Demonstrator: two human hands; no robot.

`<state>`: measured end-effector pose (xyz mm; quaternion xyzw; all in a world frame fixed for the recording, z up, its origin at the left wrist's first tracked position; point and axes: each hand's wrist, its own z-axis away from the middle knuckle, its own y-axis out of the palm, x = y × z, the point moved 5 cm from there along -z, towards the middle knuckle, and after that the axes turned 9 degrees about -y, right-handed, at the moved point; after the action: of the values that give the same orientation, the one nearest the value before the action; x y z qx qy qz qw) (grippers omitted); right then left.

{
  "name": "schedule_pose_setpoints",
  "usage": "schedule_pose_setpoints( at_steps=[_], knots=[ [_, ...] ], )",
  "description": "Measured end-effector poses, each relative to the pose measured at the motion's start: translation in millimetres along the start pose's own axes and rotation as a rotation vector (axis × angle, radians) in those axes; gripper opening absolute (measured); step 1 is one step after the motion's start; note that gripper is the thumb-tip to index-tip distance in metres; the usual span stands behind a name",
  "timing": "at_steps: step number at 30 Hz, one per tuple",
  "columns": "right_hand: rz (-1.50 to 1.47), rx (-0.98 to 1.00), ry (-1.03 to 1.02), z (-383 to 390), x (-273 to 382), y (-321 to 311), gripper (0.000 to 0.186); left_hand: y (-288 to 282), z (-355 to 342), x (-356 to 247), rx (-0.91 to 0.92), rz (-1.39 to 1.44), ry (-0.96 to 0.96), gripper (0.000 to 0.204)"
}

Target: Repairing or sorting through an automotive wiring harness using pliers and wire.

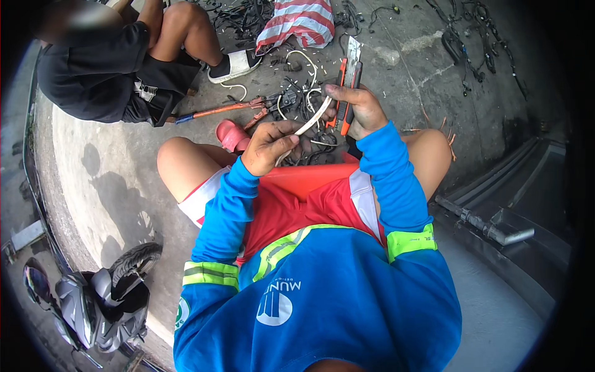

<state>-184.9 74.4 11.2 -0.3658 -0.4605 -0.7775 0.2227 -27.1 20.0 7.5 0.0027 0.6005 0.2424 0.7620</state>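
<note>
A white cable is stretched between my two hands above my lap. My left hand is closed on its lower part, thumb pressed against the fingers. Higher up and to the right, my right hand pinches the cable near its upper end with the thumb. The same hand grips an orange-and-black utility knife, its wide blade out and pointing away from me. Below and beyond the hands, more white cable loops over a heap of dark wires on the ground. The fingers of my right hand are partly hidden.
A red plastic surface is between my legs. A pink slipper and a long-handled orange cutter lie ahead. Another person sits at far left. Farther off are a striped sack and black wire harnesses; a motorcycle stands lower left.
</note>
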Motion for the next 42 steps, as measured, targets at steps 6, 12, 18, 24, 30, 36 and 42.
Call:
schedule_pose_setpoints(
  at_steps=[6,12,18,24,30,36,42],
  knots=[
    [1.059,-0.107,-0.625,12,41,-1,0.018,-6,7,-5,-0.081,-0.068,-0.061,0.027],
    [1.898,0.101,-0.640,60,62,29,0.026,-10,11,-15,-0.276,-0.340,0.144,0.023],
    [2.171,0.172,-0.524,68,65,47,0.023,-4,23,-25,-0.409,-0.500,0.247,0.018],
    [2.234,0.243,-0.499,69,60,61,0.019,-2,29,-29,-0.419,-0.525,0.320,0.016],
    [2.272,0.245,-0.436,68,64,67,0.017,0,40,-40,-0.388,-0.601,0.426,0.011],
    [2.471,0.055,-0.320,38,94,40,0.014,2,50,-42,-0.369,-0.617,0.443,0.013],
    [2.354,-0.070,-0.268,66,106,45,0.016,-13,37,-25,-0.419,-0.467,0.300,0.020]
  ],
)
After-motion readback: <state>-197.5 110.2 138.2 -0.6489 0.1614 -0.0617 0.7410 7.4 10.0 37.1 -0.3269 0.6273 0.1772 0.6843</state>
